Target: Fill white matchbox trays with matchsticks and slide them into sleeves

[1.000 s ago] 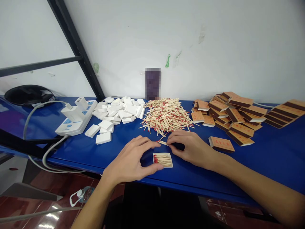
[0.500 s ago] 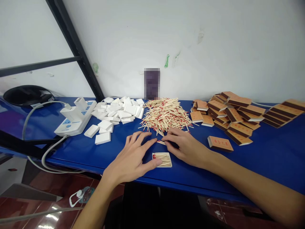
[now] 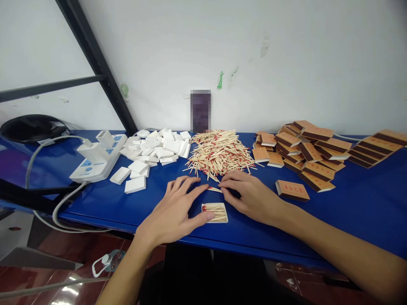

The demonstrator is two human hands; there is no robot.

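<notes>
My left hand (image 3: 176, 208) lies flat on the blue table (image 3: 356, 207) with its fingers spread. Its thumb touches the left end of a small white tray (image 3: 227, 214) partly filled with red-tipped matches. My right hand (image 3: 252, 194) rests just right of the tray, fingers pressed together on the end of a loose match (image 3: 213, 189). That match lies between the two hands' fingertips. Right behind the hands is the big pile of matches (image 3: 219, 151).
A heap of empty white trays (image 3: 155, 150) lies at back left beside a white power strip (image 3: 95, 160) with cables. Orange matchbox sleeves (image 3: 307, 150) are heaped at back right, with one (image 3: 291, 189) apart. A black frame bar (image 3: 95, 63) slants along the wall.
My left hand has opened from a pinch and spread flat, the thumb now at the tray. My right hand has lowered the match onto the table.
</notes>
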